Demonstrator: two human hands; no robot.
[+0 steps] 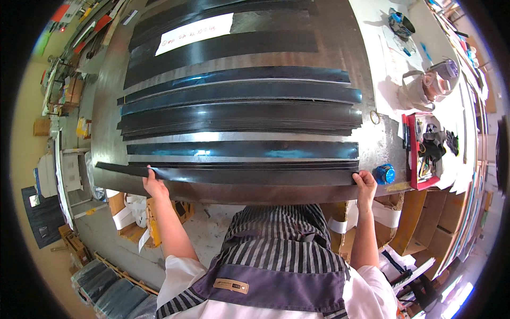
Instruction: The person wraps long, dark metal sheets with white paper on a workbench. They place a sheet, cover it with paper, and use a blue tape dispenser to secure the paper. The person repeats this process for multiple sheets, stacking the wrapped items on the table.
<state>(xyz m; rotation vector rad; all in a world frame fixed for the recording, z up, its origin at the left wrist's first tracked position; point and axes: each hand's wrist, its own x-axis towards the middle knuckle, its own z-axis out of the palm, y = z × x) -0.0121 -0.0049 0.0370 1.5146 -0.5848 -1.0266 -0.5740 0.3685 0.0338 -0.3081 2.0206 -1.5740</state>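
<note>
Along the near edge of the metal table (382,143) lies a long flat black strip (255,177), stretched left to right. My left hand (154,184) pinches it toward its left part, with the strip's end running on past the fingers. At its right end my right hand (365,186) grips the corner between thumb and fingers. Just behind it lie a few more thin dark strips, partly covered. Beyond those is a shiny black strip (241,150), set apart by a bare band of metal. Farther back rest layered stacks of similar strips (239,118).
A white paper (194,33) with handwriting lies on wider black sheets at the back. To my right are a blue tape roll (384,174), a loose yellowish band (375,117), a red tray (426,184) of small tools and a pale bag (414,91). Cardboard boxes (417,218) stand below.
</note>
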